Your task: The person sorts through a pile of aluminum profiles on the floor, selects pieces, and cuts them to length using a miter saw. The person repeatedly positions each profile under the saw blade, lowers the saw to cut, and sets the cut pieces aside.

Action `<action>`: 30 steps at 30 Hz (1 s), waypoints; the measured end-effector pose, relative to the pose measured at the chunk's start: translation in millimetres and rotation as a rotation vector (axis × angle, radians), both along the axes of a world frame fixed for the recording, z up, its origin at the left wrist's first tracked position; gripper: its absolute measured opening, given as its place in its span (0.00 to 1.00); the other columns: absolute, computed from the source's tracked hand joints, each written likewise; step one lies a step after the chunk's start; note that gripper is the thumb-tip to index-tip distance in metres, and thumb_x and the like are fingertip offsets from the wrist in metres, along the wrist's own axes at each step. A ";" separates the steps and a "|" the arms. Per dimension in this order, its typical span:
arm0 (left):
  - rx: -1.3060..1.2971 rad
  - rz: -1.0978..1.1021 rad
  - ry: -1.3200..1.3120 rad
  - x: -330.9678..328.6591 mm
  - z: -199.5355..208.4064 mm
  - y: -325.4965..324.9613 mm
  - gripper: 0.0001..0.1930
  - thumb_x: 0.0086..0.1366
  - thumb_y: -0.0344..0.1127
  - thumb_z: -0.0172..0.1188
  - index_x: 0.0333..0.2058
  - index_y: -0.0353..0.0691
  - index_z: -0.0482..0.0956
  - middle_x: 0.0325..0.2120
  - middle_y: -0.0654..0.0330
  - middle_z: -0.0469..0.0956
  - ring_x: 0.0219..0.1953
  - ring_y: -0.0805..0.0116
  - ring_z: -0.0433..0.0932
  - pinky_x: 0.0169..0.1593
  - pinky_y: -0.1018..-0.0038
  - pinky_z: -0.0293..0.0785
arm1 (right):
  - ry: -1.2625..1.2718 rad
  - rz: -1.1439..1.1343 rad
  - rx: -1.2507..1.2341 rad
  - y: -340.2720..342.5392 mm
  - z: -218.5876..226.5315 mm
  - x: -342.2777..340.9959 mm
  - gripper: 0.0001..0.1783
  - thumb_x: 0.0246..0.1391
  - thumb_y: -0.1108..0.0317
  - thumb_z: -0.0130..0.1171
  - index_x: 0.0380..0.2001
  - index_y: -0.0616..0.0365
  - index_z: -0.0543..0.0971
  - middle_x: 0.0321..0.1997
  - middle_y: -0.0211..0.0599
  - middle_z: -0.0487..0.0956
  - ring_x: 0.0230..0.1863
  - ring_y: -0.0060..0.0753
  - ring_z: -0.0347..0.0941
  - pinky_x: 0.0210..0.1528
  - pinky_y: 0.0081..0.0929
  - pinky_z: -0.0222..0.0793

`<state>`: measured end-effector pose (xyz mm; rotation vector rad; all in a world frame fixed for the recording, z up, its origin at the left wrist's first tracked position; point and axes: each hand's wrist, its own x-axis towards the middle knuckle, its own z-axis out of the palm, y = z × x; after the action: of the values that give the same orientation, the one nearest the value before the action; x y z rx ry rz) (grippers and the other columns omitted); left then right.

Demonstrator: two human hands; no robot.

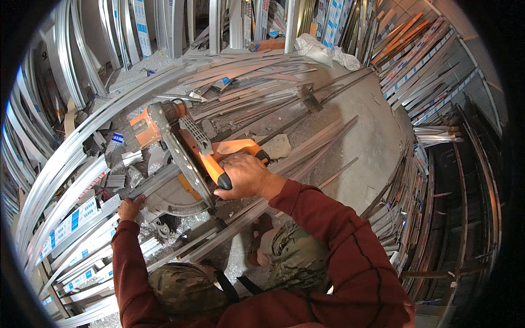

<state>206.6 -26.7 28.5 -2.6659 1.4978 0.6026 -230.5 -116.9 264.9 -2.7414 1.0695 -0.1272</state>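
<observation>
An orange and grey chop saw (146,129) stands on the floor in front of me, with its round metal base plate (172,201) under the blade guard (187,164). My right hand (247,174) is closed around the saw's orange handle with black ends (212,165). Lower left, my left hand (130,208) curls its fingers over a long silvery metal profile (112,205) beside the saw base. The profile runs out to the left from the saw. The cutting edge of the blade is hidden behind the guard and my right hand.
Long shiny profiles (65,158) curve along the left. Thin strips (257,74) and offcuts litter the floor beyond the saw. Upright profiles (235,24) line the back wall, with white sacks (314,48) near them. Racked strips (421,71) fill the right.
</observation>
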 end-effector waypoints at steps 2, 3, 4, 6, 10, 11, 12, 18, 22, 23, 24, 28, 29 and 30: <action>0.018 0.013 0.008 0.0 4.4 -1.9 0.46 0.58 0.75 0.54 0.42 0.26 0.84 0.42 0.35 0.82 0.49 0.39 0.80 0.56 0.52 0.70 | -0.054 0.023 -0.029 0.4 -1.5 0.1 0.33 0.41 0.36 0.67 0.24 0.62 0.82 0.30 0.48 0.82 0.36 0.48 0.80 0.47 0.41 0.74; 0.028 0.019 0.012 -0.4 6.1 -2.7 0.46 0.58 0.75 0.55 0.43 0.26 0.83 0.43 0.35 0.82 0.50 0.38 0.80 0.57 0.52 0.71 | -0.080 0.035 -0.043 0.9 -2.8 0.0 0.33 0.41 0.37 0.68 0.24 0.62 0.82 0.30 0.48 0.82 0.36 0.48 0.80 0.47 0.41 0.74; 0.030 0.017 0.024 0.1 5.3 -3.3 0.46 0.58 0.75 0.55 0.43 0.26 0.83 0.42 0.35 0.82 0.50 0.38 0.80 0.56 0.52 0.71 | -0.091 0.038 -0.056 2.4 -4.4 -0.5 0.33 0.41 0.37 0.68 0.24 0.62 0.81 0.29 0.47 0.82 0.35 0.48 0.80 0.46 0.41 0.75; 0.029 0.014 0.046 3.7 3.5 -4.0 0.46 0.57 0.75 0.55 0.43 0.26 0.84 0.42 0.35 0.82 0.49 0.38 0.80 0.56 0.52 0.71 | -0.116 0.047 -0.086 4.9 -6.3 -1.2 0.32 0.40 0.39 0.70 0.22 0.63 0.80 0.27 0.46 0.81 0.34 0.49 0.79 0.43 0.41 0.75; -0.019 0.002 0.019 2.5 0.0 -2.0 0.45 0.57 0.76 0.55 0.41 0.28 0.85 0.40 0.36 0.83 0.48 0.39 0.81 0.53 0.52 0.73 | -0.155 0.066 -0.116 4.7 -15.1 -3.9 0.32 0.39 0.39 0.71 0.22 0.63 0.79 0.26 0.45 0.80 0.33 0.48 0.79 0.42 0.41 0.75; -0.027 0.002 0.011 2.0 -0.8 -2.3 0.45 0.57 0.76 0.55 0.40 0.29 0.85 0.39 0.36 0.83 0.47 0.39 0.81 0.53 0.52 0.73 | -0.162 0.069 -0.118 5.0 -15.4 -4.5 0.32 0.39 0.39 0.71 0.22 0.63 0.79 0.26 0.45 0.80 0.33 0.48 0.79 0.42 0.40 0.75; -0.034 0.002 0.003 1.6 -2.0 -2.2 0.44 0.57 0.76 0.55 0.39 0.29 0.86 0.39 0.36 0.83 0.47 0.39 0.82 0.52 0.53 0.74 | -0.169 0.070 -0.120 5.6 -16.0 -5.2 0.31 0.39 0.40 0.71 0.22 0.63 0.79 0.26 0.45 0.80 0.32 0.48 0.79 0.42 0.40 0.75; -0.058 -0.005 0.035 11.1 -15.5 -1.1 0.43 0.56 0.76 0.55 0.34 0.31 0.87 0.35 0.40 0.84 0.44 0.39 0.82 0.51 0.53 0.74 | -0.157 0.065 -0.171 10.3 -23.0 -7.1 0.32 0.39 0.39 0.69 0.23 0.63 0.80 0.26 0.45 0.81 0.32 0.47 0.80 0.43 0.39 0.75; -0.046 -0.006 0.029 10.5 -21.3 -2.0 0.44 0.56 0.77 0.55 0.36 0.31 0.86 0.37 0.40 0.84 0.46 0.40 0.82 0.52 0.53 0.73 | -0.081 0.043 -0.117 12.5 -23.0 -9.4 0.34 0.41 0.36 0.67 0.25 0.64 0.81 0.28 0.45 0.81 0.36 0.46 0.79 0.46 0.38 0.74; -0.026 0.001 0.046 10.0 -19.3 -1.2 0.45 0.56 0.78 0.54 0.39 0.30 0.85 0.39 0.38 0.83 0.48 0.40 0.81 0.54 0.53 0.72 | -0.041 0.032 -0.079 14.1 -21.1 -8.8 0.35 0.42 0.35 0.66 0.26 0.65 0.82 0.30 0.47 0.82 0.39 0.47 0.79 0.48 0.39 0.74; -0.006 0.008 0.065 8.4 -18.0 -1.6 0.47 0.56 0.79 0.53 0.41 0.29 0.84 0.42 0.37 0.82 0.49 0.40 0.80 0.55 0.52 0.72 | 0.000 0.023 -0.042 14.7 -20.1 -9.2 0.36 0.43 0.34 0.65 0.26 0.66 0.82 0.32 0.48 0.82 0.42 0.47 0.80 0.51 0.39 0.73; 0.012 0.050 0.093 8.2 -9.4 -4.7 0.49 0.54 0.79 0.55 0.41 0.27 0.84 0.42 0.35 0.82 0.50 0.38 0.80 0.55 0.52 0.73 | -0.075 0.052 -0.188 11.9 -17.4 -7.3 0.38 0.43 0.33 0.65 0.27 0.65 0.83 0.34 0.49 0.82 0.40 0.49 0.79 0.50 0.40 0.74; -0.076 0.036 0.090 8.6 -6.9 -0.7 0.49 0.54 0.79 0.56 0.40 0.27 0.84 0.41 0.34 0.82 0.49 0.37 0.80 0.54 0.52 0.74 | -0.108 0.062 -0.207 8.8 -20.0 -8.4 0.37 0.42 0.32 0.65 0.25 0.64 0.82 0.32 0.48 0.81 0.39 0.49 0.78 0.49 0.41 0.73; -0.095 0.019 0.086 5.5 -8.9 -2.4 0.49 0.53 0.79 0.56 0.39 0.26 0.84 0.40 0.33 0.82 0.48 0.37 0.81 0.52 0.52 0.75 | -0.160 0.077 -0.202 1.7 -18.2 -10.1 0.36 0.42 0.32 0.66 0.24 0.62 0.81 0.31 0.47 0.80 0.38 0.49 0.78 0.46 0.44 0.73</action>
<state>212.1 -29.1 19.5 -2.7614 1.5624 0.6717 -240.6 -115.3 246.7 -2.8855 0.9541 -0.4583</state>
